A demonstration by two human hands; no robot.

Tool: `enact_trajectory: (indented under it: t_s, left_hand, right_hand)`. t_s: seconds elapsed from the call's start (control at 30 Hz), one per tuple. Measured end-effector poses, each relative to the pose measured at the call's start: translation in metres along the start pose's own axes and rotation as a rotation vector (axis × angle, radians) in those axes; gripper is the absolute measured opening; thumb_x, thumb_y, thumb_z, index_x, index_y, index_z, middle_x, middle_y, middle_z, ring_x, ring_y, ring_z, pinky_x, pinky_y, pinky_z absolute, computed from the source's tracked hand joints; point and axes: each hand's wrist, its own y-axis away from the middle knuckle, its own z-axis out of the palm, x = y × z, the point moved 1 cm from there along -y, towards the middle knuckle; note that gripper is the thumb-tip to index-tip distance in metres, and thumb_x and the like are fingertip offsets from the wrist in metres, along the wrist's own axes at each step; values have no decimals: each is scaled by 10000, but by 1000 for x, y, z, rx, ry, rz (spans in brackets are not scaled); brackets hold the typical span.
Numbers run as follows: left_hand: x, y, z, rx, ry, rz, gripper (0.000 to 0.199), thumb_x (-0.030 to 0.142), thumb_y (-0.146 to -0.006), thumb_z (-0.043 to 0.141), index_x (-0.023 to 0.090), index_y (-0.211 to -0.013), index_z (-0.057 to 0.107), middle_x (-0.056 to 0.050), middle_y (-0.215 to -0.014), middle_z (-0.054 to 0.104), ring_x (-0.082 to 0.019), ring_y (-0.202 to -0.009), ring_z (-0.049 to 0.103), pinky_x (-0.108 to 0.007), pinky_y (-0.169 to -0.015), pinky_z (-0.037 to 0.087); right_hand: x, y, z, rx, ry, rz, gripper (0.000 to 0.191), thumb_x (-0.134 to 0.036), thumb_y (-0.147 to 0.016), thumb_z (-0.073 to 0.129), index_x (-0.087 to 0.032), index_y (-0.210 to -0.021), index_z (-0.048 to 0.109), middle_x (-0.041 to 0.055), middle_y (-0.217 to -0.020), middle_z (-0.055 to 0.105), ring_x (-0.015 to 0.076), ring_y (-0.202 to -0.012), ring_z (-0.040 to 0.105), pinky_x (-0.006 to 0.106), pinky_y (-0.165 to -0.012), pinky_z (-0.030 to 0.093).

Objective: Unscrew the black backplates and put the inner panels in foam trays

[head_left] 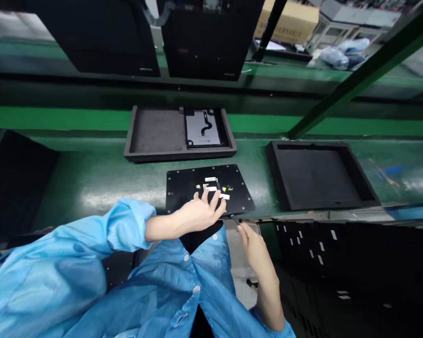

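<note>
A flat black panel (183, 188) with small fasteners along its edges lies on the green bench in front of me. White labels (210, 179) and small yellow bits sit near its middle. My left hand (200, 213) rests over the panel's front part, fingers spread and fingertips at the labels. At the panel's front right corner, my right hand (252, 241) is closed on a thin dark tool (235, 219), which points toward the panel's front edge. What kind of tool it is, I cannot make out.
Behind the panel stands a grey foam tray (158, 131) with a screen part (202, 127) in its right compartment. Another dark foam tray (313, 176) lies to the right. A green post (359, 75) slants at the right; black panels (204, 42) hang above the bench.
</note>
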Motion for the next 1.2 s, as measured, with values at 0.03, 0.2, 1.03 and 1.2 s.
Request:
enact_trajectory:
  t_s: [0.03,0.2,1.03,1.2]
  left_hand:
    - [-3,-2,-18,8,-17,4,511,180,-1057,474,212,-1557,579,-263,-1623,574,-499,-1409,643,-676,-992,645]
    - [-46,-29,-107,-6,-60,-1,395,138,-1085,470,193,-1452,607,-135,-1168,800,-273,-939,816,-396,-897,625]
    - [-142,-75,-167,23,183,-63,462,355,-1131,385,262,-1496,652,-120,-1411,759,-330,-1239,743,-419,-919,576]
    - [-147,-78,-169,36,222,-75,421,354,-1122,441,272,-1453,688,-113,-1403,765,-324,-1224,753,-405,-895,580]
  right_hand:
    - [1,0,0,-23,44,0,453,-617,-1128,408,-312,-899,652,32,-719,658,234,-604,568,329,-654,454]
    - [8,-5,-11,-52,76,-31,424,-595,-1137,421,-292,-1028,696,67,-932,769,265,-830,704,337,-789,509]
    - [-108,-108,-27,106,911,-1480,267,-216,-1130,621,-106,-1344,737,143,-1214,842,146,-697,711,343,-681,457]
    - [-149,-121,-54,152,888,-1421,263,-126,-1129,552,-136,-1299,752,106,-1061,854,157,-759,753,312,-713,469]
